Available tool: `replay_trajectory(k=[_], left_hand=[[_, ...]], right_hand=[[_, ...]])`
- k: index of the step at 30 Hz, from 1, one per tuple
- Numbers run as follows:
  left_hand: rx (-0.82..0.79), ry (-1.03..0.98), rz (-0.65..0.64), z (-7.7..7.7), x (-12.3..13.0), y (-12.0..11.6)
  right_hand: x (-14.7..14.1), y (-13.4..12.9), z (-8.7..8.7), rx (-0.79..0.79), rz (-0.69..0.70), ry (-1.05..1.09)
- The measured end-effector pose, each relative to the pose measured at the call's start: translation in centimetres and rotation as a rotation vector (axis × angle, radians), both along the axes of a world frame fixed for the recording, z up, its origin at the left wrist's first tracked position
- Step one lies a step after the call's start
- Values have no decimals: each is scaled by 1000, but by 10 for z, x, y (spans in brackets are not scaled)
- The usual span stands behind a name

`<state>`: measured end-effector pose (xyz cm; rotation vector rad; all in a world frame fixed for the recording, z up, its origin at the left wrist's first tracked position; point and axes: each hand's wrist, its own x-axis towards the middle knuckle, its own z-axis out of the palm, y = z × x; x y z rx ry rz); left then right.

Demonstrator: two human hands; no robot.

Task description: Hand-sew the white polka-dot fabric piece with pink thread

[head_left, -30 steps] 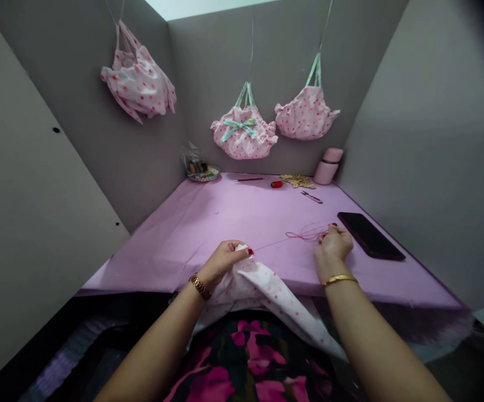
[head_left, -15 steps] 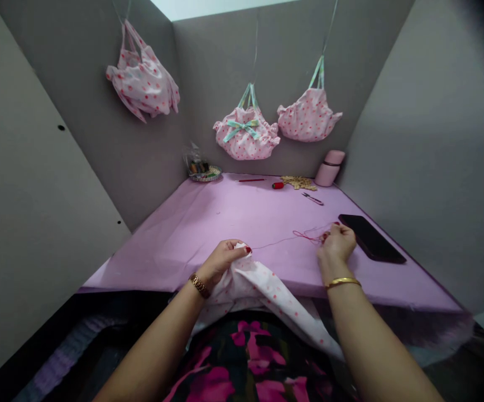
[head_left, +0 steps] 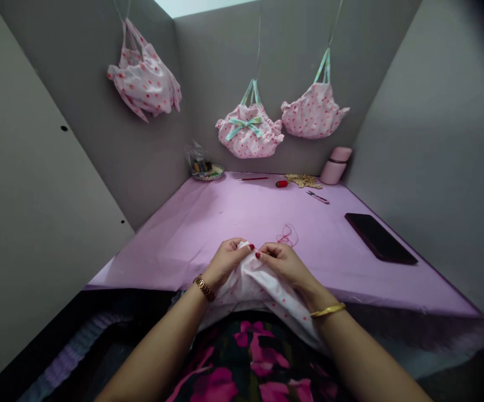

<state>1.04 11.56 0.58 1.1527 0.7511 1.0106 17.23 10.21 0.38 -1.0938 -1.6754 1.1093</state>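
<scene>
White cloth with red dots (head_left: 262,285) spreads over my lap and rises to the table's front edge. My left hand (head_left: 227,259) pinches its upper edge between thumb and fingers. Right beside it, my right hand (head_left: 281,261) is closed in a pinch against the same edge, the thumb close to the left thumb. Whatever sits between the right fingertips is too small to make out. Loops of red thread (head_left: 287,235) lie on the table just beyond the right hand.
The table has a pink cover (head_left: 175,245). A dark phone (head_left: 379,238) lies at the right. Farther back are thread snips (head_left: 317,197), a red spool (head_left: 281,183), a red pencil-like stick (head_left: 253,178), a woven tray (head_left: 210,174) and a pink flask (head_left: 336,166). Dotted cloth pieces (head_left: 250,137) hang above.
My right hand has come left from beside the phone to the cloth edge. The thread, stretched between the hands before, now lies in loose loops. My left hand keeps its pinch.
</scene>
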Motion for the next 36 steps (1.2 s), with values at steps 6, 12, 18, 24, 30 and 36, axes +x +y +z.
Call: replay_trajectory(k=[6,12,18,24,30,36], left_hand=[[7,13,10,-3,-1,1],[36,16,20,-6,0,2],[58,8,73,-4,4,0],[80,11,97,0,3,-2],[80,-2,101,-3,4,0],[69,-5,84,-8,3,1]], right_hand=[[5,-1,-1,25,-31,-23],[3,-1,-5,69,-59,-40],[3,-7,-1,137,-219,19],[-8,-13,0,202,-250,-20],[-12,-12,-11,253,-282,-21],[-12,-12,-12,260,-294,-36]])
